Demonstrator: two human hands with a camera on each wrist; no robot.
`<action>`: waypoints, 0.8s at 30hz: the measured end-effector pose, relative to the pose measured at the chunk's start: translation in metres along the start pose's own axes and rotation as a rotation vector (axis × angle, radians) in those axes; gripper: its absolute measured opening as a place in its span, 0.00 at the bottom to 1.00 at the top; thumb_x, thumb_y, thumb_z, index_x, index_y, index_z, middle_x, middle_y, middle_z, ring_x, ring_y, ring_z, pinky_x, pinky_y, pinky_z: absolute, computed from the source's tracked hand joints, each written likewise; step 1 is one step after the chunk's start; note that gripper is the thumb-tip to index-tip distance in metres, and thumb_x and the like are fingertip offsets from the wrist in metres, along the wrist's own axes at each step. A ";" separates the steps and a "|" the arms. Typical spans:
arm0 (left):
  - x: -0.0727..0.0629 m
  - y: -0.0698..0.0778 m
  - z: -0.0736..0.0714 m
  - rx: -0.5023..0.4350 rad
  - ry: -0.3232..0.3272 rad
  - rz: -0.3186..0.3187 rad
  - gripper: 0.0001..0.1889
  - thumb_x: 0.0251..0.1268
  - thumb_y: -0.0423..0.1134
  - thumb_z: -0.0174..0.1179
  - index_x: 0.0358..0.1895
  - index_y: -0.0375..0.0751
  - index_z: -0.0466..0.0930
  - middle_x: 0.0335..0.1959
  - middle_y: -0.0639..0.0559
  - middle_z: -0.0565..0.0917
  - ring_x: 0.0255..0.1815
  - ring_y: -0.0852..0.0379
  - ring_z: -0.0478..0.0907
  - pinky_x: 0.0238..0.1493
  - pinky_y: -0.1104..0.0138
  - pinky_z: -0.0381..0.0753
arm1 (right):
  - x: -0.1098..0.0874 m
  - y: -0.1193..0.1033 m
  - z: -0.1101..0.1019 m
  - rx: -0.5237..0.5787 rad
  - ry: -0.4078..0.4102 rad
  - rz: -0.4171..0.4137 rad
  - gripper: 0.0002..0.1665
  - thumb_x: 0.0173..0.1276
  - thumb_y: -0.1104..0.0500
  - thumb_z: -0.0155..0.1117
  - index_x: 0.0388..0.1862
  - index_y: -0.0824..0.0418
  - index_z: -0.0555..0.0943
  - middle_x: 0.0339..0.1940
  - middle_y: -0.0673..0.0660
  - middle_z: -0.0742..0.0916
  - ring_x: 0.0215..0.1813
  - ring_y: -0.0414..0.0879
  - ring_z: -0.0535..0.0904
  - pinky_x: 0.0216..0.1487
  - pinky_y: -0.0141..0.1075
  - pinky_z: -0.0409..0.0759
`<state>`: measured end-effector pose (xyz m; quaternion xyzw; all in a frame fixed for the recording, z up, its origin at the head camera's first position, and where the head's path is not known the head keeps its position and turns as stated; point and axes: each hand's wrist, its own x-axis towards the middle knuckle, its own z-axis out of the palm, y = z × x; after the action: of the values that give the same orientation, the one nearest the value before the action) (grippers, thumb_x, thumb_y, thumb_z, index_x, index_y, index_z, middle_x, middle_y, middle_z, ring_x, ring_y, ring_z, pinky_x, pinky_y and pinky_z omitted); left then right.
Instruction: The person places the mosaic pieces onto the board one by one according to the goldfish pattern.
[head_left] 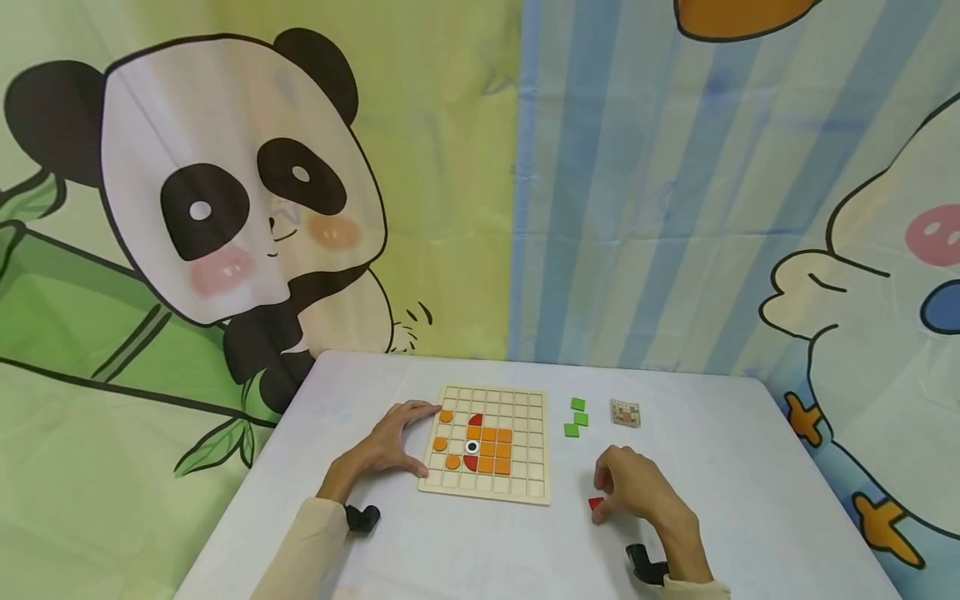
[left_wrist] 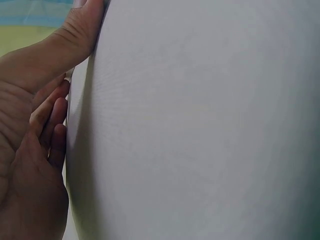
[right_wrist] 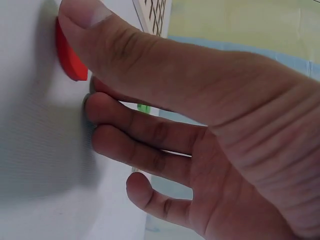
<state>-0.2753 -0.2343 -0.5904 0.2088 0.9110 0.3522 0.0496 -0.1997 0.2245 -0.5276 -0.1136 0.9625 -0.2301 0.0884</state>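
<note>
In the head view, a wooden grid board [head_left: 528,487] lies on the table, bearing orange squares [head_left: 487,450], orange discs [head_left: 440,444], red quarter-circle pieces [head_left: 470,462] and a white-and-black eye piece [head_left: 472,447]. My left hand [head_left: 388,440] rests at the board's left side, thumb and forefinger spread along its edge. To the right of the board, my right hand [head_left: 633,483] pinches a red piece [head_left: 596,503] at the tabletop between thumb and forefinger. The right wrist view shows this red piece [right_wrist: 70,57] with a curved edge beside the thumb; the forefinger is mostly hidden.
Several green squares [head_left: 578,404] lie right of the board, and a small patterned card [head_left: 626,413] lies beyond them. The white table [head_left: 697,433] ends at a hanging printed cloth [head_left: 450,208] behind. In the left wrist view, the white tabletop [left_wrist: 200,125] fills most of the picture.
</note>
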 end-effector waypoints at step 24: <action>0.000 0.000 -0.001 -0.006 0.006 0.010 0.65 0.30 0.54 0.94 0.82 0.48 0.72 0.81 0.45 0.73 0.80 0.37 0.68 0.81 0.31 0.66 | -0.001 -0.003 0.015 -0.024 0.056 -0.045 0.17 0.49 0.59 0.90 0.28 0.51 0.86 0.26 0.46 0.82 0.32 0.42 0.73 0.36 0.36 0.74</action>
<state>-0.2757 -0.2350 -0.5894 0.2124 0.9089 0.3560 0.0457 -0.1953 0.2158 -0.5393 -0.1298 0.9645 -0.2233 0.0550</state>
